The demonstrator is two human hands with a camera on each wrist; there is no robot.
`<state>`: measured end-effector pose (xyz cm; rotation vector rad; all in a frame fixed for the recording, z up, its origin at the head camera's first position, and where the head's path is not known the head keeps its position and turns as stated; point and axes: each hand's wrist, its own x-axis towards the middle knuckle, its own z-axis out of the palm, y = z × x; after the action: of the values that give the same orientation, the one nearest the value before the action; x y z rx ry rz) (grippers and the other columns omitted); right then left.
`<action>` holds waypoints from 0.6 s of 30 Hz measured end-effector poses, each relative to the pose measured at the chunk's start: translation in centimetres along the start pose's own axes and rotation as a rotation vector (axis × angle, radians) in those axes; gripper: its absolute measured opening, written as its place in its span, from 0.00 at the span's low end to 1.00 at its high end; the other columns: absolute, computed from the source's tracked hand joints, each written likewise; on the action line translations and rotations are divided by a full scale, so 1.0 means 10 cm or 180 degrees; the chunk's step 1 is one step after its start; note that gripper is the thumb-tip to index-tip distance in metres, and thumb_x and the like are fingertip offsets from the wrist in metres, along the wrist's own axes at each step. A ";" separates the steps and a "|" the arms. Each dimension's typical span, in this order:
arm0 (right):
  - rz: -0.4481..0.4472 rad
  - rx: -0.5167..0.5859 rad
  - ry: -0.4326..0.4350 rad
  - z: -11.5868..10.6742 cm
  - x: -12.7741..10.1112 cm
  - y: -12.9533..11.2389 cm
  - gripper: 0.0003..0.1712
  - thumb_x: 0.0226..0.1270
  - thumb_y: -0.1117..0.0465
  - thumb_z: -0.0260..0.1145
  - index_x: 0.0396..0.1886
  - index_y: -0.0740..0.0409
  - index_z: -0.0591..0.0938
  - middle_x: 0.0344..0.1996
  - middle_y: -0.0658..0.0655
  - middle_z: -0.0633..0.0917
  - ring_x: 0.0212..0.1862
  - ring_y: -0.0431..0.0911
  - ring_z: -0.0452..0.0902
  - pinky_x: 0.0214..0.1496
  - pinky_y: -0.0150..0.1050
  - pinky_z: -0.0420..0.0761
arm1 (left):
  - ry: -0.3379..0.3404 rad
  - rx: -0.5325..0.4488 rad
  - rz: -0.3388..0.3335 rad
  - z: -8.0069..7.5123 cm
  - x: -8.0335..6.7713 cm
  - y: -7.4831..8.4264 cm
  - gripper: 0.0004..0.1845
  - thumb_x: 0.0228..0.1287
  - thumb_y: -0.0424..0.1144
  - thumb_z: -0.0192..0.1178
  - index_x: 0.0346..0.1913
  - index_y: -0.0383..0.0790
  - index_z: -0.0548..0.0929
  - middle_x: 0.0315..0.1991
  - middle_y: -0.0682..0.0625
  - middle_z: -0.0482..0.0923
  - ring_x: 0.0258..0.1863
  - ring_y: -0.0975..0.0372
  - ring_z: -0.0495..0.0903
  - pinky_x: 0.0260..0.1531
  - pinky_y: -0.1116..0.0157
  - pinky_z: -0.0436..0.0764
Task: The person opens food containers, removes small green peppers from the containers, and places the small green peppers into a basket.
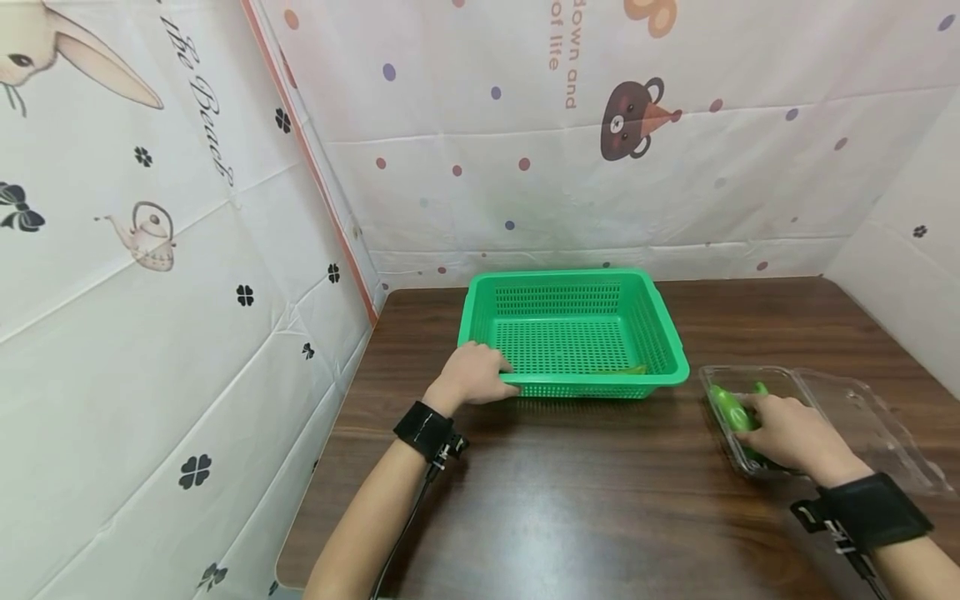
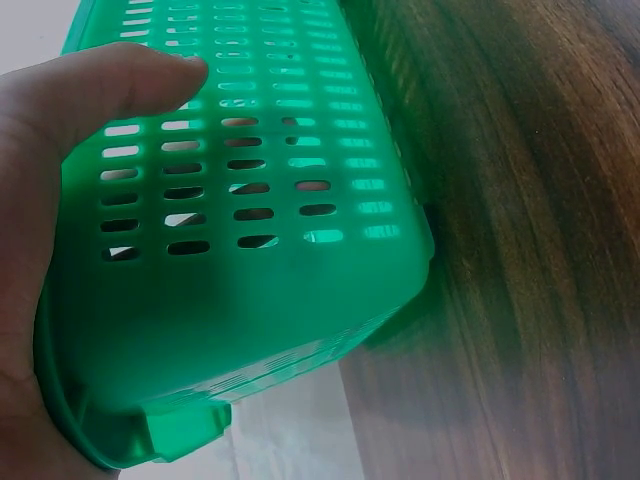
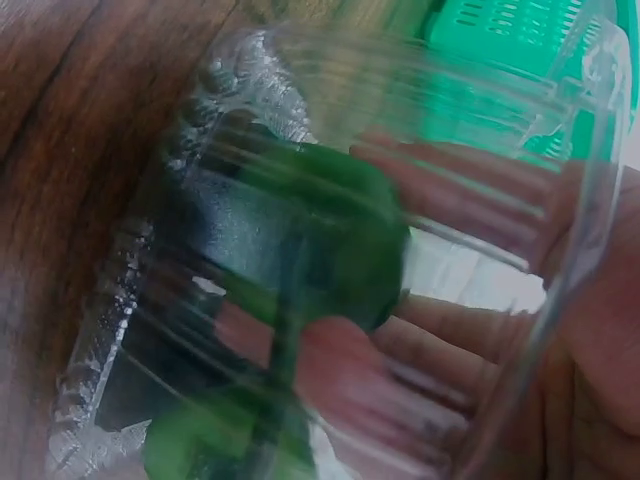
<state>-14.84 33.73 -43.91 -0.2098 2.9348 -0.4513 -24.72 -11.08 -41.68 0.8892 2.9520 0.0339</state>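
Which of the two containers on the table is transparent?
The clear plastic clamshell box under the right hand, holding green vegetables. The other, the green basket gripped by the left hand, is opaque and perforated.

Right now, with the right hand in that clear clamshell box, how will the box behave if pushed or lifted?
Clear clamshell box looks thin-walled, so probably light and flexy under the right hand. Its open lid would likely flop. On the smooth table it should slide, not tip.
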 end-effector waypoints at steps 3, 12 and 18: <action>-0.0013 -0.0003 0.0004 -0.01 0.00 0.00 0.36 0.64 0.58 0.71 0.63 0.79 0.74 0.19 0.52 0.74 0.22 0.45 0.66 0.25 0.38 0.62 | -0.0013 0.0013 -0.0009 0.00 0.00 0.00 0.22 0.64 0.62 0.64 0.55 0.58 0.89 0.50 0.59 0.89 0.50 0.61 0.86 0.56 0.58 0.78; -0.0024 -0.0004 -0.0057 0.00 0.01 0.02 0.34 0.64 0.57 0.70 0.63 0.77 0.75 0.18 0.52 0.71 0.20 0.45 0.65 0.24 0.39 0.61 | 0.0005 0.0004 -0.0002 0.04 0.02 -0.02 0.22 0.64 0.63 0.63 0.55 0.58 0.89 0.50 0.59 0.89 0.49 0.61 0.86 0.55 0.58 0.78; -0.0015 -0.0036 -0.0041 0.00 0.02 0.01 0.33 0.64 0.57 0.70 0.61 0.77 0.77 0.18 0.52 0.71 0.20 0.45 0.65 0.24 0.38 0.60 | 0.0006 0.0008 -0.0006 0.04 0.02 -0.02 0.22 0.64 0.63 0.63 0.55 0.58 0.89 0.51 0.60 0.89 0.50 0.61 0.86 0.56 0.58 0.78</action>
<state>-15.09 33.81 -43.97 -0.2203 2.9255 -0.4326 -24.93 -11.14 -42.13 0.8870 2.9552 0.0307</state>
